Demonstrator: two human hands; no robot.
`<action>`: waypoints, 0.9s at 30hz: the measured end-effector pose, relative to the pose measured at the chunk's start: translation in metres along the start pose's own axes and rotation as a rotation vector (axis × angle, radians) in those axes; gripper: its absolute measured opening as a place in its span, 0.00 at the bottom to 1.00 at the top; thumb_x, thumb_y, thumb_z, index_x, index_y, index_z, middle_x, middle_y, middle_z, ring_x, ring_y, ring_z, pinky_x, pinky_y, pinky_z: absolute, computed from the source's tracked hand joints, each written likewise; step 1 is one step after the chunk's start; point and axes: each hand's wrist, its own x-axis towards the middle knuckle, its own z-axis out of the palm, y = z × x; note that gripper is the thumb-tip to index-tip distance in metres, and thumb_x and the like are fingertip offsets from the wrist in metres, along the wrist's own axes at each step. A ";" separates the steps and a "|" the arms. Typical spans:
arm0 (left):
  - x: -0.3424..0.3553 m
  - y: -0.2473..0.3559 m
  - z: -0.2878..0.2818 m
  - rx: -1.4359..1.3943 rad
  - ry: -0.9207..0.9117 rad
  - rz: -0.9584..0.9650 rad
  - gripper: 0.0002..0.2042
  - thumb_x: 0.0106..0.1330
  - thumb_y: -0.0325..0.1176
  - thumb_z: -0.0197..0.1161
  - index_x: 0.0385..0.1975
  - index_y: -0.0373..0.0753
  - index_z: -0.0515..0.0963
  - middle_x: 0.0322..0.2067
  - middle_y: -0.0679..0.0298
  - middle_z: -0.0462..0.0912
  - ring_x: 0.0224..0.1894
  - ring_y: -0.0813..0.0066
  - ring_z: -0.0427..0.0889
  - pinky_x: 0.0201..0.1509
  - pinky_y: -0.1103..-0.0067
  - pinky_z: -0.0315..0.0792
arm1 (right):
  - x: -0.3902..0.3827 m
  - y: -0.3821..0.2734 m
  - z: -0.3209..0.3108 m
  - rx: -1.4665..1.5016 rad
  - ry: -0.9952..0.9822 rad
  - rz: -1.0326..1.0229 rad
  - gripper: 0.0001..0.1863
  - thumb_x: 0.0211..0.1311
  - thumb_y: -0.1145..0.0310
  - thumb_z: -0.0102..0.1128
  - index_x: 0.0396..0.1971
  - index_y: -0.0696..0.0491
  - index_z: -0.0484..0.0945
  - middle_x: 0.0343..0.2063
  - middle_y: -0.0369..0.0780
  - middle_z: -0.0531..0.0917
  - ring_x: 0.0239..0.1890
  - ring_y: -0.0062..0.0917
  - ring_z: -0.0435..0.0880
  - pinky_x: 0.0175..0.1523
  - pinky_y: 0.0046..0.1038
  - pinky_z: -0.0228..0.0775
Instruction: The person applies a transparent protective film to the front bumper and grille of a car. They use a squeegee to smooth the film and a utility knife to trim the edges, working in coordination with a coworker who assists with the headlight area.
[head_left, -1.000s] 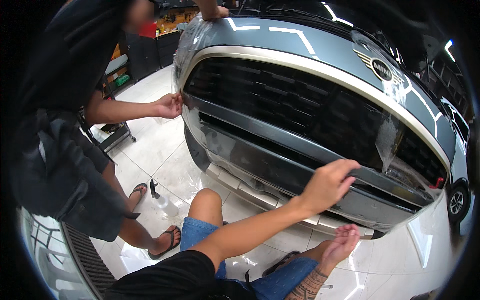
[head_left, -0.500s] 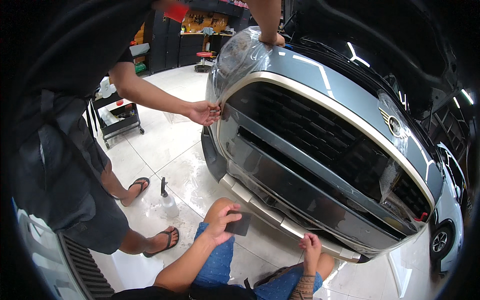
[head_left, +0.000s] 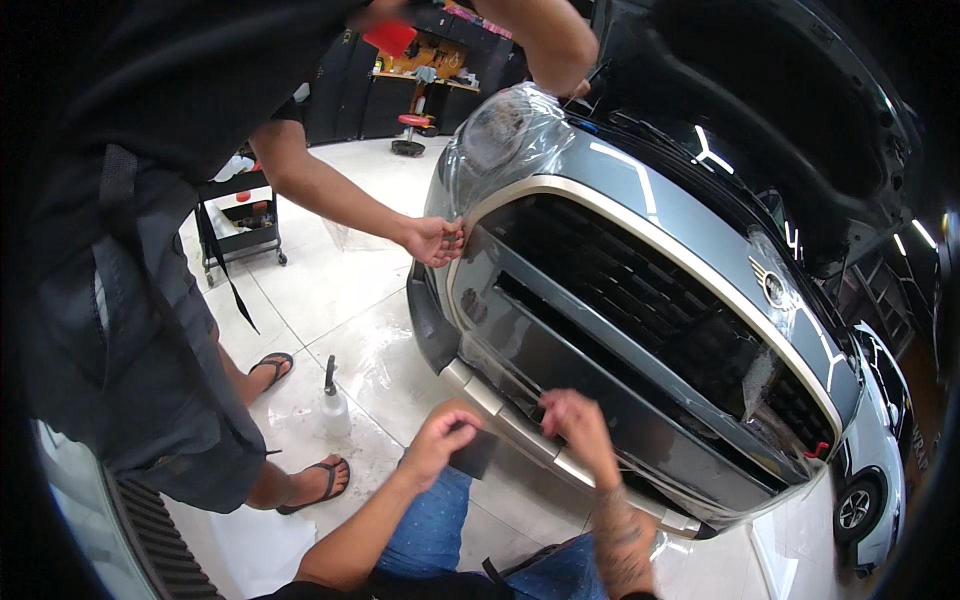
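Note:
My left hand [head_left: 446,440], low in the middle, is closed on a flat black card [head_left: 470,455] held above my knee. My right hand [head_left: 565,418] is raised against the lower front of a grey car, fingers curled by the loose clear film [head_left: 510,375]; what they pinch, if anything, is unclear. Above it are the dark grille [head_left: 640,280] and its cream surround [head_left: 590,200]. A co-worker's hand [head_left: 432,242] grips near the surround's left edge; their other arm [head_left: 545,50] reaches over the film-covered headlight [head_left: 495,130].
The co-worker [head_left: 140,250] stands close at my left. A spray bottle [head_left: 335,410] is on the tiled floor between us. Behind are a black trolley [head_left: 240,235], a red-topped stool [head_left: 412,120] and a workbench [head_left: 420,78]. A white car [head_left: 875,440] stands at the right, under the raised bonnet's side.
My left hand came down from the bumper to above my knee, showing the black card. My right hand has risen forward to the bumper. The view has shifted, revealing more headlight and bonnet.

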 end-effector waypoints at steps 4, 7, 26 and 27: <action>-0.040 0.042 -0.048 -0.346 0.119 -0.238 0.12 0.65 0.42 0.60 0.40 0.44 0.69 0.29 0.70 0.68 0.27 0.79 0.69 0.25 0.81 0.65 | 0.130 -0.107 -0.021 -0.517 0.031 -0.353 0.21 0.62 0.66 0.61 0.51 0.61 0.73 0.17 0.39 0.75 0.20 0.17 0.72 0.27 0.24 0.68; -0.105 0.047 -0.093 -0.271 0.192 -0.264 0.18 0.63 0.48 0.63 0.40 0.48 0.63 0.25 0.71 0.62 0.24 0.79 0.64 0.21 0.82 0.59 | 0.233 -0.161 -0.006 -0.765 0.100 -0.517 0.24 0.58 0.67 0.62 0.52 0.63 0.71 0.19 0.47 0.80 0.22 0.33 0.81 0.29 0.33 0.70; -0.197 0.135 -0.129 0.516 -0.199 -0.731 0.13 0.57 0.28 0.64 0.40 0.37 0.71 0.40 0.62 0.74 0.46 0.73 0.74 0.52 0.77 0.68 | 0.326 -0.209 0.014 -1.414 0.159 -0.774 0.09 0.51 0.66 0.56 0.23 0.54 0.82 0.32 0.48 0.83 0.36 0.41 0.84 0.41 0.43 0.76; -0.138 0.138 -0.122 0.697 -0.241 -0.408 0.12 0.55 0.26 0.64 0.38 0.36 0.71 0.38 0.63 0.74 0.44 0.74 0.73 0.50 0.78 0.68 | 0.346 -0.220 -0.011 -1.530 0.220 -0.690 0.09 0.50 0.66 0.56 0.23 0.53 0.82 0.28 0.47 0.83 0.35 0.41 0.84 0.41 0.43 0.76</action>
